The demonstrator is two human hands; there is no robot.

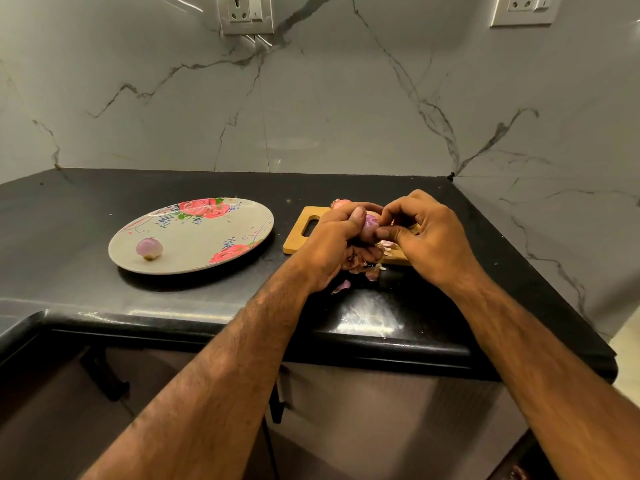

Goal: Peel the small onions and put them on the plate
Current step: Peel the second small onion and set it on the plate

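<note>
An onion is gripped in the left hand, whose fingers are curled round it from below while the thumb is laid over its top. The same onion is pinched at its right side between the thumb and bent forefinger of the right hand; the remaining fingers of that hand are loosely curled. Purple, shiny flesh is shown between the two hands. The onion is held just above a wooden cutting board, which lies toward the back right corner of the worktop and is largely covered by the hands. A second onion, unpeeled, is seen just behind the left hand at the board's far edge. Scraps of peel are scattered under the hands, over the board's near edge and onto the worktop toward its front edge. To the left of the board, near it but apart, a flowered plate is set, and one peeled onion rests on the plate's left part.
</note>
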